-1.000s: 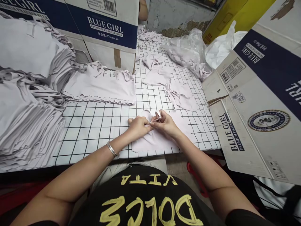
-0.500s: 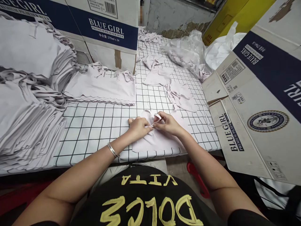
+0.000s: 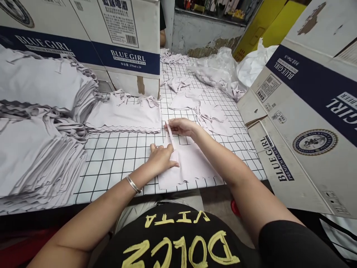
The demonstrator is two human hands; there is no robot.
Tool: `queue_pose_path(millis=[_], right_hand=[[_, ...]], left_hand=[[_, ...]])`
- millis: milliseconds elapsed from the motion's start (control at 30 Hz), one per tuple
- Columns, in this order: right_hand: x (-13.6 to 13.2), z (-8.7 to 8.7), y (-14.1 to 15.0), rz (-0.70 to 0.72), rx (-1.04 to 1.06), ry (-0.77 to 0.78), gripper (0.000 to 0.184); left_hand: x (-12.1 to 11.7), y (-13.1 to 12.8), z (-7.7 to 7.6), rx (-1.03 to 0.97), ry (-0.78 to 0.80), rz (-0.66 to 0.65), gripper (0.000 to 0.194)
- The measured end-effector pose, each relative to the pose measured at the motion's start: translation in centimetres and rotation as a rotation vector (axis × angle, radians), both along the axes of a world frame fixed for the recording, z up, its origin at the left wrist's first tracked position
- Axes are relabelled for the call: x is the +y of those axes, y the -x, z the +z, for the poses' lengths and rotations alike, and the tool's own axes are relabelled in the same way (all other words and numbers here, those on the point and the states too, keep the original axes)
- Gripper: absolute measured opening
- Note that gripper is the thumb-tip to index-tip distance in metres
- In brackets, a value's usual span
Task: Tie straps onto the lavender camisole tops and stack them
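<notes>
A pale pink camisole-like top [image 3: 195,163] with thin straps lies on the table in front of me. My right hand [image 3: 181,127] holds up one strap [image 3: 170,136] at its far end, with the fingers closed round it. The strap runs straight from there down towards my left hand [image 3: 161,158]. That hand is on the near left part of the top, fingers curled and thumb stretched over the fabric, which creases beside it. Its fingertips are partly hidden.
Tall stacks of similar tops [image 3: 41,149] stand at the left, a lower pile [image 3: 125,113] behind my left hand. Beer cartons [image 3: 134,63] rise at the back left, another carton [image 3: 315,111] at the right. Loose pieces [image 3: 213,117] and a plastic bag [image 3: 217,65] lie farther back.
My hands, together at the strap before, are now apart. The right has moved away from me and left with the strap, straightening it; the left has come slightly nearer. The camera view has tilted up.
</notes>
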State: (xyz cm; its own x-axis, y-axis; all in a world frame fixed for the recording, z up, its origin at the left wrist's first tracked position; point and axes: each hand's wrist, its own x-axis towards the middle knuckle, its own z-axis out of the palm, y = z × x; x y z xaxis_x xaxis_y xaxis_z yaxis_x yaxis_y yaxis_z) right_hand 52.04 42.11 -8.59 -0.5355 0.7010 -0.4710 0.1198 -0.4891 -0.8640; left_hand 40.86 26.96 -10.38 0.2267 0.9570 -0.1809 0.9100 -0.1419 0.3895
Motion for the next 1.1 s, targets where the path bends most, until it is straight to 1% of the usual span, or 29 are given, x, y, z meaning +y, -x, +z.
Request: queue_pose_path(millis=[33, 67, 100, 133, 167, 200, 233, 267, 300, 333, 367, 400, 467, 500, 533, 567, 600, 633, 667, 700, 733, 767, 800, 867, 900, 933, 1000, 1067, 1100], right_hand=[[0.4, 0.0, 0.0, 0.018, -0.108, -0.068, 0.017], [0.5, 0.2, -0.5, 0.015, -0.221, -0.181, 0.016], [0.2, 0.4, -1.4, -0.011, -0.32, -0.333, 0.015], [-0.5, 0.5, -2.8, -0.057, -0.383, -0.506, 0.015], [-1.5, 0.6, -4.7, -0.113, -0.409, -0.678, 0.014], [-2.8, 0.5, -6.8, -0.165, -0.411, -0.835, 0.014], [-4.3, 0.2, -9.1, -0.219, -0.389, -0.943, 0.016], [-5.8, -0.3, -11.5, -0.244, -0.414, -1.012, 0.018], [-7.2, -0.9, -13.7, -0.24, -0.484, -1.05, 0.019], [-8.2, -1.7, -15.6, -0.241, -0.557, -1.059, 0.018], [-8.8, -2.4, -17.1, -0.286, -0.617, -1.044, 0.018], [-8.9, -2.9, -18.2, -0.373, -0.661, -1.009, 0.018], [-7.5, -3.3, -19.2, -0.565, -0.697, -0.908, 0.02], [-6.4, -3.2, -19.2, -0.617, -0.7, -0.852, 0.022], [-5.3, -2.8, -18.9, -0.609, -0.699, -0.803, 0.024], [-4.3, -2.4, -18.4, -0.547, -0.695, -0.763, 0.027], [-3.6, -2.1, -17.8, -0.452, -0.693, -0.732, 0.029], [-3.2, -1.8, -17.1, -0.357, -0.698, -0.715, 0.032], [-3.0, -1.8, -16.5, -0.289, -0.714, -0.72, 0.033], [-3.0, -1.9, -15.9, -0.257, -0.744, -0.742, 0.035], [-3.0, -2.1, -15.4, -0.259, -0.786, -0.77, 0.035], [-3.0, -2.5, -15.1, -0.282, -0.825, -0.792, 0.036], [-2.8, -2.8, -14.8, -0.31, -0.848, -0.784, 0.035], [-2.2, -3.3, -14.5, -0.336, -0.829, -0.686, 0.032], [-1.7, -3.4, -14.5, -0.329, -0.801, -0.622, 0.03], [-1.3, -3.5, -14.5, -0.316, -0.773, -0.571, 0.028], [-0.9, -3.5, -14.6, -0.305, -0.701, -0.52, 0.027], [-1.1, -3.5, -14.8, -0.317, -0.583, -0.507, 0.027], [-1.4, -3.5, -14.9, -0.332, -0.512, -0.497, 0.027]], left_hand=[[-0.4, 0.1, 0.1, -0.001, -0.044, 0.023, 0.058], [-0.9, 0.3, 0.1, 0.0, -0.104, 0.042, 0.062], [-1.7, 0.7, 0.0, 0.003, -0.173, 0.039, 0.066], [-2.6, 1.1, -0.1, 0.005, -0.235, 0.0, 0.07], [-3.6, 1.7, -0.3, 0.003, -0.272, -0.078, 0.073], [-4.7, 2.4, -0.5, -0.005, -0.279, -0.183, 0.074], [-5.8, 3.1, -0.9, -0.017, -0.258, -0.297, 0.075], [-6.7, 3.7, -1.2, -0.025, -0.22, -0.39, 0.075], [-7.4, 4.0, -1.5, -0.03, -0.187, -0.442, 0.075], [-7.8, 4.1, -1.6, -0.036, -0.17, -0.459, 0.074], [-7.8, 3.7, -1.5, -0.048, -0.175, -0.456, 0.073], [-7.4, 2.9, -1.2, -0.074, -0.197, -0.46, 0.069], [-5.2, 0.1, 0.0, -0.171, -0.264, -0.5, 0.055], [-3.5, -1.7, 0.6, -0.233, -0.293, -0.519, 0.047], [-1.4, -3.6, 1.2, -0.291, -0.308, -0.503, 0.041], [1.0, -5.4, 1.6, -0.332, -0.306, -0.425, 0.039], [3.6, -7.0, 1.9, -0.328, -0.28, -0.304, 0.038], [6.3, -8.3, 2.0, -0.282, -0.229, -0.183, 0.036], [8.8, -9.3, 1.9, -0.225, -0.198, -0.1, 0.034], [11.2, -9.9, 1.7, -0.197, -0.207, -0.064, 0.03], [13.4, -10.3, 1.4, -0.169, -0.228, -0.069, 0.026], [15.2, -10.5, 1.1, -0.147, -0.257, -0.121, 0.029], [16.7, -10.6, 0.7, -0.125, -0.275, -0.197, 0.039], [19.0, -10.6, 0.2, -0.053, -0.248, -0.338, 0.056], [19.9, -10.6, 0.0, -0.023, -0.221, -0.373, 0.058], [20.6, -10.6, 0.0, -0.007, -0.2, -0.374, 0.053], [21.7, -10.5, 0.3, -0.016, -0.207, -0.332, 0.037], [22.5, -10.3, 1.0, -0.056, -0.237, -0.291, 0.024], [22.7, -10.2, 1.4, -0.073, -0.246, -0.272, 0.022]])
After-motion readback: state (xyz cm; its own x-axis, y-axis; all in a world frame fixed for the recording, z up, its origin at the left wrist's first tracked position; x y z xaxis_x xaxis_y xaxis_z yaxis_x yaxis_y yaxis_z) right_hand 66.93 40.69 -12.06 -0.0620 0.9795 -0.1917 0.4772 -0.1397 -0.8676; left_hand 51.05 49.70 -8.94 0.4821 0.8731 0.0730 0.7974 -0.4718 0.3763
